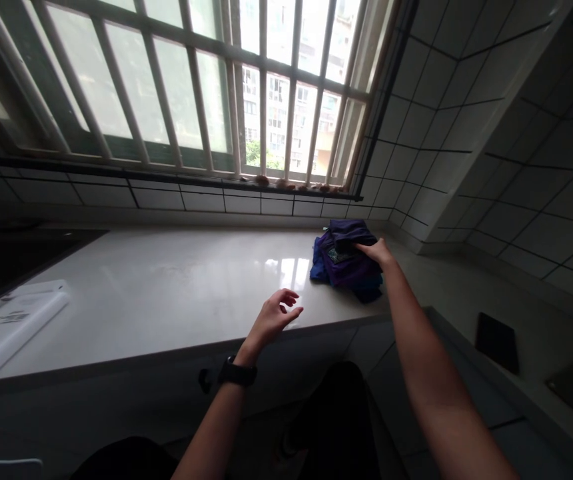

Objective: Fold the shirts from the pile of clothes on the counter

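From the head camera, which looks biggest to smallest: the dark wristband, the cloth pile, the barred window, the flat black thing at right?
1. Barred window
2. Cloth pile
3. Flat black thing
4. Dark wristband

Apparent size only; their distances from the camera differ.

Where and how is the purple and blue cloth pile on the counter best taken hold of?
Probably by the upper layer at its right edge, coming from the right, where the right hand touches it. The cloth pile looks soft and loosely layered, so that edge should pinch easily. The tiled wall close behind makes the back less handy.
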A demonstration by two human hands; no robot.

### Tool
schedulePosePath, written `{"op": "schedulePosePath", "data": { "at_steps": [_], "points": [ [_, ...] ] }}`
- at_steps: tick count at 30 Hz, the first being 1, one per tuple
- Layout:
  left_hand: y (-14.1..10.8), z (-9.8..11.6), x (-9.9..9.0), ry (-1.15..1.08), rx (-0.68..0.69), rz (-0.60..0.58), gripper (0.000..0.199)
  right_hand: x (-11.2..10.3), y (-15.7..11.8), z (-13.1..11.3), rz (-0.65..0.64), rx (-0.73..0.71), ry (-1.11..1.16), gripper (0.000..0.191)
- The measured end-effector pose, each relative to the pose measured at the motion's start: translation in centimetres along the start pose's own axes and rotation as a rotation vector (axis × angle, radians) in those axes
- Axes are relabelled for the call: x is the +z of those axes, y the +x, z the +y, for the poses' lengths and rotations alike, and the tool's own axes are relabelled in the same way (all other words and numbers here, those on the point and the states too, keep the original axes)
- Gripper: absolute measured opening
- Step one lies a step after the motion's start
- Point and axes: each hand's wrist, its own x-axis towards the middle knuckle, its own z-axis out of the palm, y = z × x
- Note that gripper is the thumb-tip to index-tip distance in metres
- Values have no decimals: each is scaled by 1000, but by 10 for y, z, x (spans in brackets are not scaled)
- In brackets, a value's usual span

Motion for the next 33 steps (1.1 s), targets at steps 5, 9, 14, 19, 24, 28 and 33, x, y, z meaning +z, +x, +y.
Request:
{"op": "schedulePosePath", "data": {
  "at_steps": [5,9,14,19,24,28,33],
  "points": [
    [0,2,0,17,-10,6,33,7,-10,-5,-14,-7,89,45],
    [1,3,-1,17,-25,1,34,11,-16,-17,73,-51,197,25],
    [1,3,-1,1,-20,0,32,7,-18,-41,142,-56,417,26],
    [1,4,-1,-11,-35,-13,33,8,-20,-69,32,-118,604,31],
    [3,-4,-1,-96,-105,-10,49,21,-36,-108,-136,-249,638,42],
    [9,-19,1,-257,-198,62,65,31,-64,-137,-264,-297,639,48],
    [13,-24,4,-280,-185,95,64,45,-84,-144,-365,-247,737,36]
  ]
}}
